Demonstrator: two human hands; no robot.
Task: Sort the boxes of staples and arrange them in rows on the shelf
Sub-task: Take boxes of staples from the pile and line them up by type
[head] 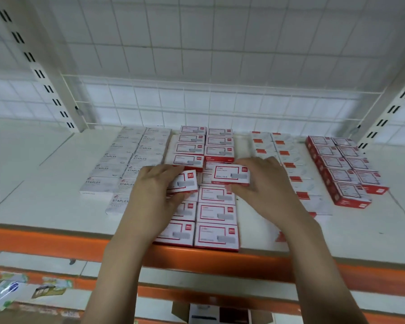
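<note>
Small staple boxes lie in rows on a white shelf with an orange front edge. My left hand grips a red-and-white box, tilted, above the middle rows. My right hand holds another red-and-white box flat, just above the same rows. Below both hands the middle double row of red-and-white boxes runs from the back to the shelf's front edge. My forearms cover part of it.
White boxes marked STAPLES form rows at the left. White boxes with red corners and darker red boxes lie at the right. A wire grid backs the shelf. An open carton sits below, with packets at lower left.
</note>
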